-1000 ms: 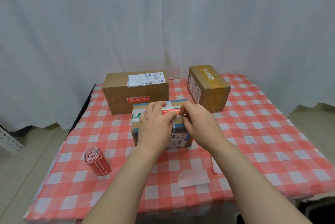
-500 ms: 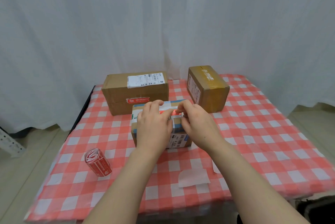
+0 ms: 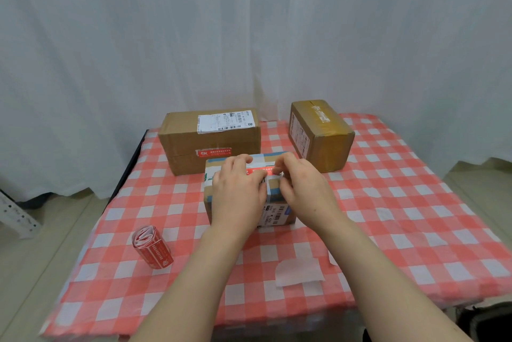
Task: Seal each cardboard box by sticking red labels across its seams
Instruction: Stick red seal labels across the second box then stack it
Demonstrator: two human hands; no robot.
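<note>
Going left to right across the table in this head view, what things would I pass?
Roll of red labels → wide cardboard box → small taped box with red label on top → tall cardboard box

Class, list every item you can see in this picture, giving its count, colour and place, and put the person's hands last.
boxes: three, brown cardboard; near box centre, long box back left, third box back right.
red labels: two; top label on the near box, front label on the long box's front.
label roll: one, red; front left on the cloth.
backing paper: two pieces, white; front right.
tablecloth: one, red-white checked; covers the table.
curtain: white; behind.
left hand: flat on the near box, pressing the top label.
right hand: fingers pinch the top label's right end.
</note>
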